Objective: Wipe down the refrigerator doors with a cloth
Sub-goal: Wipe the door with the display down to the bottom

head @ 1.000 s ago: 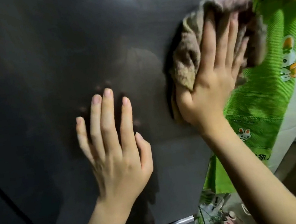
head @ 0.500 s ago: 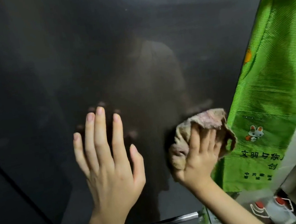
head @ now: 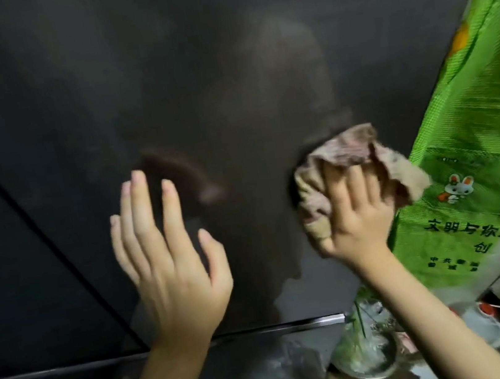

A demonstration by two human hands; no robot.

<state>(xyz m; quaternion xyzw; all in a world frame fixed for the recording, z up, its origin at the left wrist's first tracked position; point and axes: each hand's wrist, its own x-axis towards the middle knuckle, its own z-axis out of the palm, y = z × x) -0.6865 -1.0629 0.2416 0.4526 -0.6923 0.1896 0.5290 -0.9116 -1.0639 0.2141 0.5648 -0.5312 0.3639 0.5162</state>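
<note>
The right hand (head: 357, 222) presses the bunched cloth (head: 350, 150) with flat fingers against the refrigerator door (head: 223, 63) near its right edge; the left hand (head: 169, 266) spreads open, empty; unpinched, the cloth may slip or snag the green bag (head: 476, 129).

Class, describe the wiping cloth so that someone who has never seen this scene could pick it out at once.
Start at the big dark refrigerator door and go to its right edge, beside the hanging green rabbit-print bag. There the right hand presses a crumpled cloth against the door. It alone is beige-pink and fuzzy, dull beside the bright green.
</note>
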